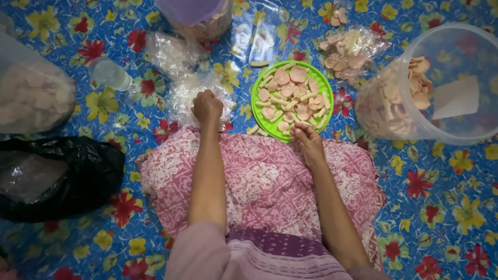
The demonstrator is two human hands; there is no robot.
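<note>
I sit on a floral mat with a pink patterned cloth (264,176) over my lap. My left hand (207,108) is closed around the edge of a clear plastic bag (192,89) lying just ahead of my knees. My right hand (307,139) rests at the near rim of a green round plate (258,111), fingers pinching at the pale pink crackers (290,93) piled on it. A few cracker sticks (255,129) lie on the mat beside the plate.
A large clear tub (456,124) of crackers lies tipped at right. A clear bag of crackers (347,52) sits behind the plate. A full bag (31,98) and a black bag (57,176) are at left, with a small clear cup (109,72) and a purple-lidded container (199,15) behind.
</note>
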